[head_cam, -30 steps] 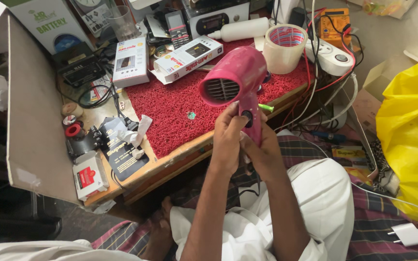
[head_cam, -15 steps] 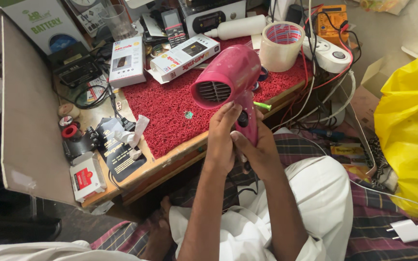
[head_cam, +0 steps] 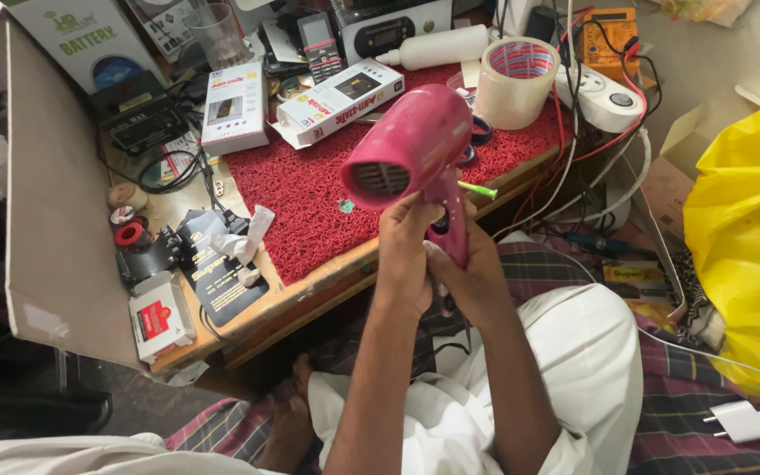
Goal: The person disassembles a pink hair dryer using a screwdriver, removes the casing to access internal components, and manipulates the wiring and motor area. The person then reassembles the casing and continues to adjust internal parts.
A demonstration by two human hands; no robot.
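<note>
A pink hair dryer (head_cam: pixel 415 145) is held up over the front edge of a low wooden table (head_cam: pixel 310 295), its grilled rear end facing me. My left hand (head_cam: pixel 405 251) grips the top of the handle just under the body. My right hand (head_cam: pixel 468 277) wraps the lower handle from the right. A green-handled tool (head_cam: pixel 477 188) pokes out to the right of the dryer, at table level; I cannot tell whether a hand holds it. My knees in white cloth sit below the hands.
A red mat (head_cam: pixel 310 193) covers the table. On it lie two white boxes (head_cam: pixel 336 92), a tape roll (head_cam: pixel 515 81), a white bottle (head_cam: pixel 437 46), a power strip (head_cam: pixel 604 97) and cables. A cardboard sheet (head_cam: pixel 54 202) stands left. A yellow bag (head_cam: pixel 749 229) sits right, a white charger (head_cam: pixel 741 420) below it.
The hair dryer has dropped slightly and shifted left, tilting so its rear grille faces me more. Both hands kept their grip on the handle.
</note>
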